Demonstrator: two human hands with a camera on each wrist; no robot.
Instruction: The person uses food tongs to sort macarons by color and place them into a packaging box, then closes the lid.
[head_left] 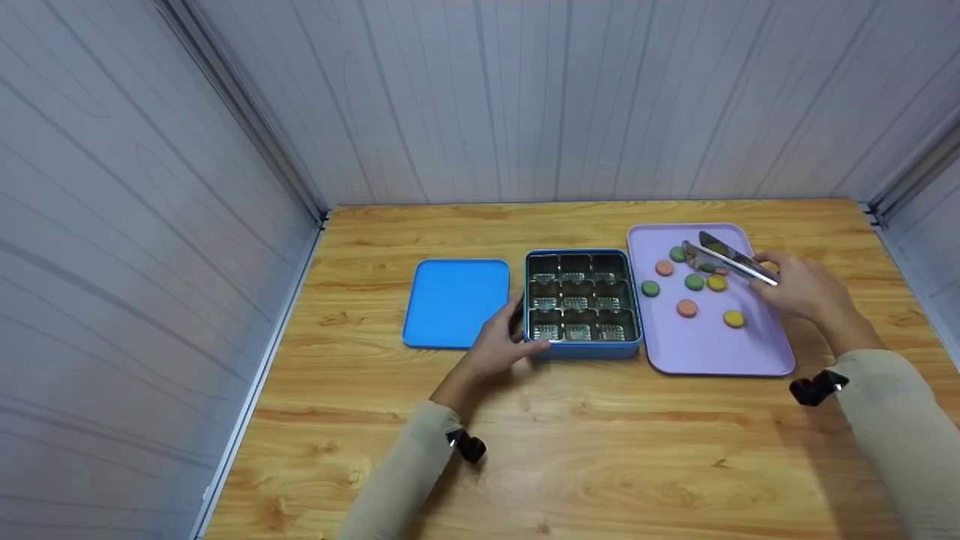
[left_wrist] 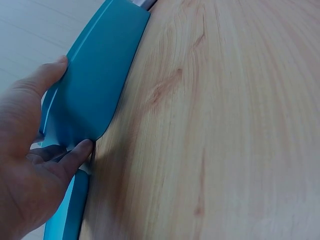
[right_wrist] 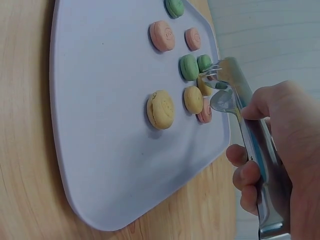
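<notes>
Macarons (head_left: 686, 307) lay scattered on the lilac tray (head_left: 757, 356) just right of the blue tin (head_left: 582, 351), within easy reach of the metal tongs (head_left: 731, 259) that the right hand (head_left: 802, 289) gripped, tips poised over the far ones. The left hand (head_left: 499, 345) curled round the tin's near left corner, probably steadying it on the surface (head_left: 600, 450), with the lid (head_left: 455, 302) left of the tin.

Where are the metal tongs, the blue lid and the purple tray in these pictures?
metal tongs (right_wrist: 252, 135), right wrist view, on the arm held by the right hand.
blue lid (head_left: 455, 302), head view, on the middle of its flat top.
purple tray (head_left: 712, 352), head view, on a bare part near its front edge.
</notes>
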